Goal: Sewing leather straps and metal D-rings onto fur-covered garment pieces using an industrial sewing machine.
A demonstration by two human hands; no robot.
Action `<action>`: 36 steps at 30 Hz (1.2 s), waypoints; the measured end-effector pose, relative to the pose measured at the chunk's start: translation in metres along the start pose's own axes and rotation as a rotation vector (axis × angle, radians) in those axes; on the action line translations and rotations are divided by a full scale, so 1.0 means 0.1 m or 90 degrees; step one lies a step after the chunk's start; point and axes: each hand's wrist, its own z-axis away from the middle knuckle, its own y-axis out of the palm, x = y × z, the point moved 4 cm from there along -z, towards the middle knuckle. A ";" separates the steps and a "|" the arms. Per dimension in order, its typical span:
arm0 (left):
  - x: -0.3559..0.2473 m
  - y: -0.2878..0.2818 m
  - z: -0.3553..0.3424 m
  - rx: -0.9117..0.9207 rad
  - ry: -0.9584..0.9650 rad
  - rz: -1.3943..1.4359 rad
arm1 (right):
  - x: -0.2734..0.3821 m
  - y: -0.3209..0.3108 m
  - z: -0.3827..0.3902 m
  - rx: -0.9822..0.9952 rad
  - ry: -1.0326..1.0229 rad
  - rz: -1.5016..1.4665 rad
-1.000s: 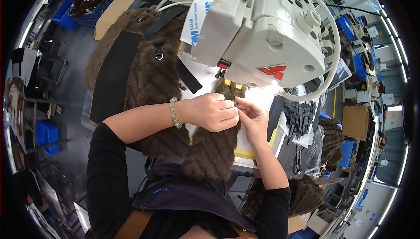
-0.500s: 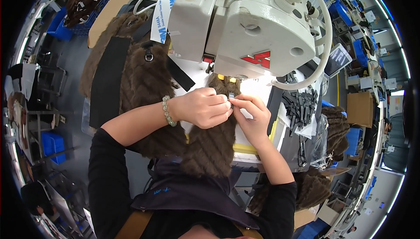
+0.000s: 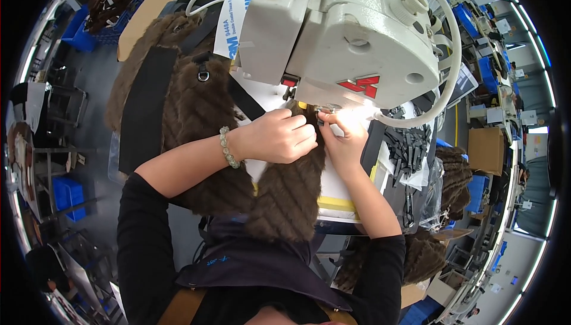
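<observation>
A brown furry piece (image 3: 288,197) runs from the front edge up under the head of the white sewing machine (image 3: 369,51). My left hand (image 3: 275,137), with a beaded bracelet (image 3: 226,147) at its wrist, lies over this fur with its fingers curled in; what they grip is hidden. Close by on the right, my right hand (image 3: 345,137) is up at the needle area, thumb and forefinger pinched on a small dark tab (image 3: 321,120). The lamp's glare washes out part of its fingers.
More brown fur with a D-ring (image 3: 203,76) and a wide black strip (image 3: 148,108) lies left of the machine. Several short black straps (image 3: 410,149) are heaped on the right. A white hose (image 3: 449,81) loops down the machine's right side. Fur bundles (image 3: 455,182) stand further right.
My right hand has moved up toward the needle with the small tab, apart from my left hand. The left hand has shifted slightly. The machine sits a little further right in view.
</observation>
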 end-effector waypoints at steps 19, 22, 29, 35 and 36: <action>0.22 0.17 0.11 0.224 -0.320 0.113 | -0.03 0.11 -0.07 0.165 -0.019 0.056; 0.30 0.20 0.13 0.269 -0.371 0.175 | -0.03 0.10 -0.08 0.173 -0.026 0.049; 0.29 0.23 0.12 0.292 -0.361 0.167 | 0.00 0.00 0.00 0.003 -0.046 0.016; 0.19 0.24 0.08 0.337 -0.317 0.048 | -0.10 0.01 -0.04 0.031 0.020 -0.015; 0.18 0.23 0.08 0.340 -0.315 0.040 | -0.11 0.02 -0.05 0.032 0.031 -0.027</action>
